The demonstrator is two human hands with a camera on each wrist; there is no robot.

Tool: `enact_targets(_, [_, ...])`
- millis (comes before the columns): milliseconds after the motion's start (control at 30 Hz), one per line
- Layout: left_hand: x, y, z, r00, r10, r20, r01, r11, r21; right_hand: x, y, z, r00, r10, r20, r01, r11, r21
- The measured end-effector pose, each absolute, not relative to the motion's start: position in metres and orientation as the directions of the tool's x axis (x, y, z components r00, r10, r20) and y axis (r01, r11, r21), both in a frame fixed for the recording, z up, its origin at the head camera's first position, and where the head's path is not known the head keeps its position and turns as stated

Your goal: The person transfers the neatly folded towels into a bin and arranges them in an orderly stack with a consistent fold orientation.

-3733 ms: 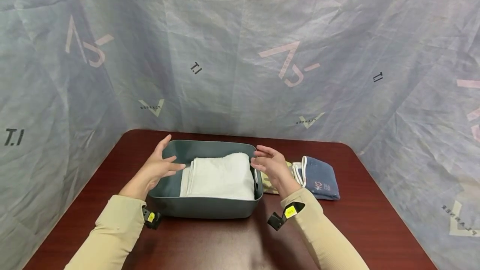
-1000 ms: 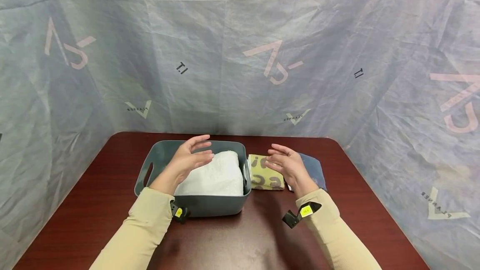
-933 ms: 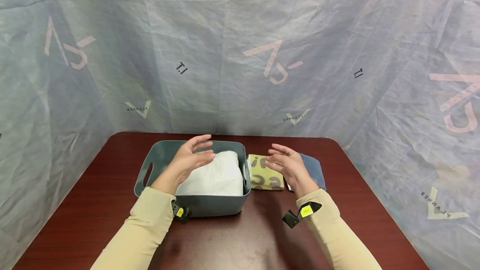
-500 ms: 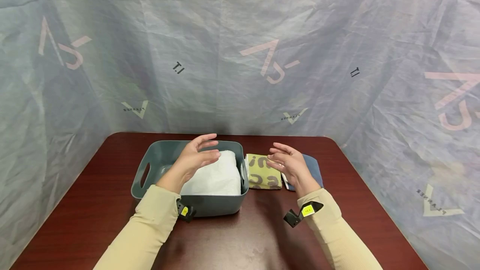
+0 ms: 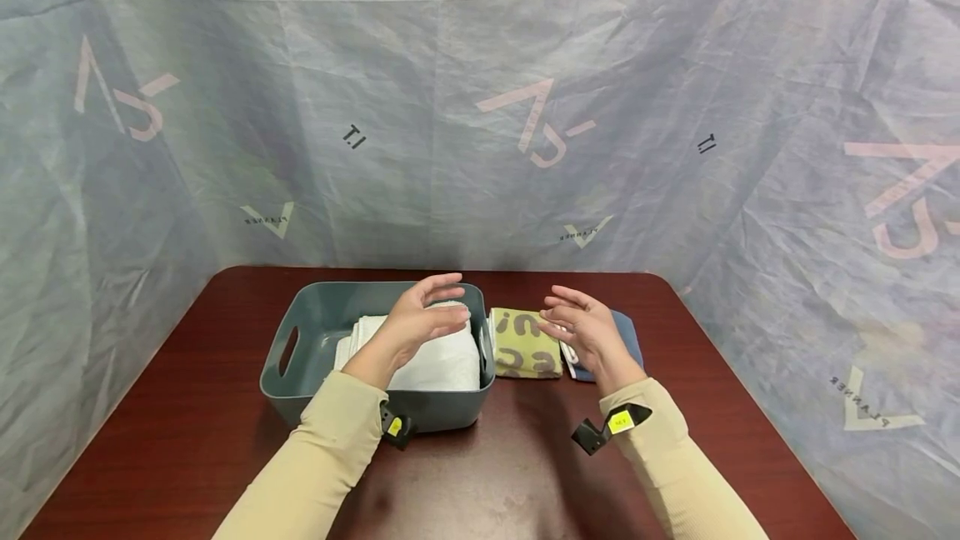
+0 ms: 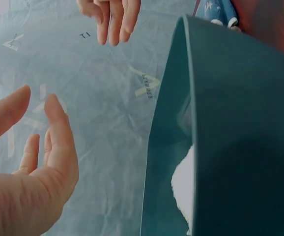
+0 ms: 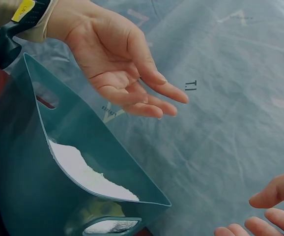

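Observation:
Above the right part of a grey-green plastic bin (image 5: 273, 348), my left hand (image 5: 412, 327) hovers with its fingers loosely bent and nothing in them. Folded white towels (image 5: 438, 361) lie inside the bin, partly covered by that hand in the head view. My right hand (image 5: 588, 336) is held in the air in front of two folded towels, its fingers also relaxed and holding nothing. One is a yellow-green towel (image 5: 517, 348) with grey markings, beside the bin; the other is a blue towel (image 5: 628, 340), partly hidden behind the right hand. The palms face each other.
The bin has handle cutouts (image 5: 288, 351) in its ends. Everything stands on a dark red-brown table (image 5: 187, 365) with rounded back corners. Grey printed sheeting (image 5: 450, 107) hangs behind and at both sides of the table.
My left hand has moved right, from the bin's left end to over its right part. My right hand has shifted right, away from the bin. The head view has turned slightly right.

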State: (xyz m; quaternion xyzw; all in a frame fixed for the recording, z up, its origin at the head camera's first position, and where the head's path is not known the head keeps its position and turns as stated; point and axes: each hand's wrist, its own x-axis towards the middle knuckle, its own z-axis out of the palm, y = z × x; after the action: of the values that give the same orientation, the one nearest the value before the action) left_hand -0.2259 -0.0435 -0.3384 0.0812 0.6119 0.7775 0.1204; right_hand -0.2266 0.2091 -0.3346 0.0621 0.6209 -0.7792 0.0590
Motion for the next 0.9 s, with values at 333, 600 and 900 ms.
enact_targets(333, [-0.225, -0.021, -0.339, -0.95, 0.31, -0.025, -0.106, -0.247, 0.963, -0.227, 0.219, -0.337, -0.986, 0.009, -0.168, 0.162, -0.219, -0.962])
enact_targets(600, [-0.224, -0.002, -0.34, -0.943, 0.331, -0.018, -0.107, -0.252, 0.962, -0.226, 0.225, -0.337, -0.985, 0.027, -0.172, 0.161, -0.235, -0.959])
enact_targets(900, [-0.221, 0.02, -0.345, -0.932, 0.362, 0.003, -0.09, -0.238, 0.967, -0.226, 0.229, -0.337, -0.98, 0.053, -0.192, 0.175, -0.23, -0.957])
